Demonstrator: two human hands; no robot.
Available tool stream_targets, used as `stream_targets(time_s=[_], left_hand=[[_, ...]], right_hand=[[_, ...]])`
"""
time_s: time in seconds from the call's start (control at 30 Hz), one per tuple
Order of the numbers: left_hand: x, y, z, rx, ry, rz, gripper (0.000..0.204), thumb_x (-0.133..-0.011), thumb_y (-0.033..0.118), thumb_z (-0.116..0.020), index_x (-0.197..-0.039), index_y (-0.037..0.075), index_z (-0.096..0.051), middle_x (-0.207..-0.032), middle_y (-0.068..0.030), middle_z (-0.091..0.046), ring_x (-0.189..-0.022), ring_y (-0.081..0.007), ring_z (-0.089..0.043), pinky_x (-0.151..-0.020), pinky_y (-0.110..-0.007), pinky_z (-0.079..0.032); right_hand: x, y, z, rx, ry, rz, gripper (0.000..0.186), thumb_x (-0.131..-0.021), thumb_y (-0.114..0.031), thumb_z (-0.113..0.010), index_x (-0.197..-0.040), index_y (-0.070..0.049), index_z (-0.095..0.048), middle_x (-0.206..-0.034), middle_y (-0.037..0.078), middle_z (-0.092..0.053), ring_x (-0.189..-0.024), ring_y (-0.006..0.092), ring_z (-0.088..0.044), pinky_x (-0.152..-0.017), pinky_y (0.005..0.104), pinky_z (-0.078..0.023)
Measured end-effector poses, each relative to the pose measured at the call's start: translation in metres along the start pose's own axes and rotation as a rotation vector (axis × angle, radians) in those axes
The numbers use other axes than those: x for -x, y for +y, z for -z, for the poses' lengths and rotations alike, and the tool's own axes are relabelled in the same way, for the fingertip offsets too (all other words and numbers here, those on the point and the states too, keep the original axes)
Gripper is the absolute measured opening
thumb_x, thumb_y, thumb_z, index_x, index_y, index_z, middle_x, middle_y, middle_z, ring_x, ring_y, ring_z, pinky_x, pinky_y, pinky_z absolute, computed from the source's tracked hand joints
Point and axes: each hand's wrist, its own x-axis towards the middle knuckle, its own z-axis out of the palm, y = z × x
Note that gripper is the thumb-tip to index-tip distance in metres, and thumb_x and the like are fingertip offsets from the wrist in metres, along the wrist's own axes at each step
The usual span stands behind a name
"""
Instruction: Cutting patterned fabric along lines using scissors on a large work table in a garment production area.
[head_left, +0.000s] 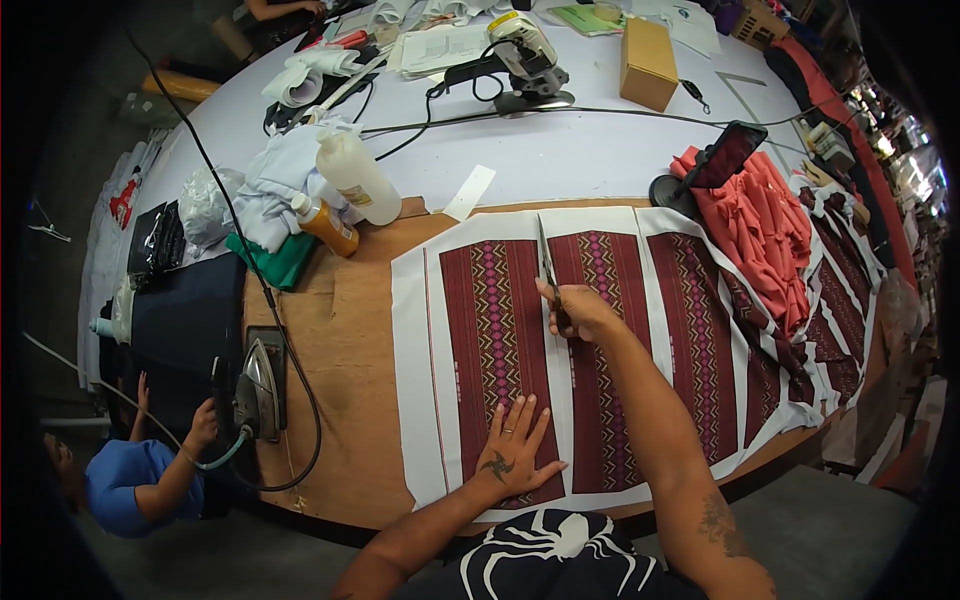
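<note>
A long strip of white fabric printed with dark red patterned panels lies across a brown board on the table. My right hand grips scissors whose blades point away from me along the white gap between two panels. Fingers spread, my left hand presses flat on the left panel near the front edge of the fabric.
An iron with a black cord rests at the board's left end; a small person in blue stands beside it. Two bottles, crumpled cloth, a cutting machine, a cardboard box, a phone on a stand and folded red fabric lie beyond.
</note>
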Motion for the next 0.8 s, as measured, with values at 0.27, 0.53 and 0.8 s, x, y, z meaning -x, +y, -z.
stream_targets(time_s=[0.27, 0.53, 0.8], left_hand=[[-0.002, -0.002, 0.003, 0.003, 0.019, 0.006, 0.090, -0.084, 0.065, -0.062, -0.139, -0.005, -0.048, -0.149, -0.0313, -0.032, -0.143, -0.0435, -0.027, -0.116, -0.062, -0.015], [-0.004, 0.004, 0.006, 0.004, 0.021, -0.017, 0.090, -0.085, 0.065, -0.061, -0.140, -0.005, -0.047, -0.150, -0.0311, -0.031, -0.144, -0.0437, -0.025, -0.117, -0.060, -0.015], [0.025, -0.001, 0.003, 0.091, 0.216, 0.022, 0.076, -0.087, 0.047, -0.067, -0.138, -0.006, -0.047, -0.149, -0.0305, -0.034, -0.143, -0.0446, -0.028, -0.117, -0.057, -0.020]], right_hand=[[-0.010, -0.015, 0.001, -0.097, -0.027, -0.046, 0.047, -0.088, -0.052, -0.070, -0.071, -0.013, -0.051, -0.057, 0.001, -0.054, -0.046, 0.0117, -0.056, -0.038, 0.0235, -0.034], [-0.017, -0.024, 0.011, 0.044, -0.048, 0.084, 0.044, -0.093, -0.047, -0.067, -0.076, -0.010, -0.052, -0.064, 0.003, -0.058, -0.052, 0.0118, -0.058, -0.040, 0.0237, -0.035], [0.122, 0.081, -0.016, 0.310, 0.081, 0.303, 0.036, -0.099, -0.039, -0.058, -0.081, -0.008, -0.054, -0.064, 0.004, -0.063, -0.057, 0.0120, -0.061, -0.054, 0.0257, -0.045]])
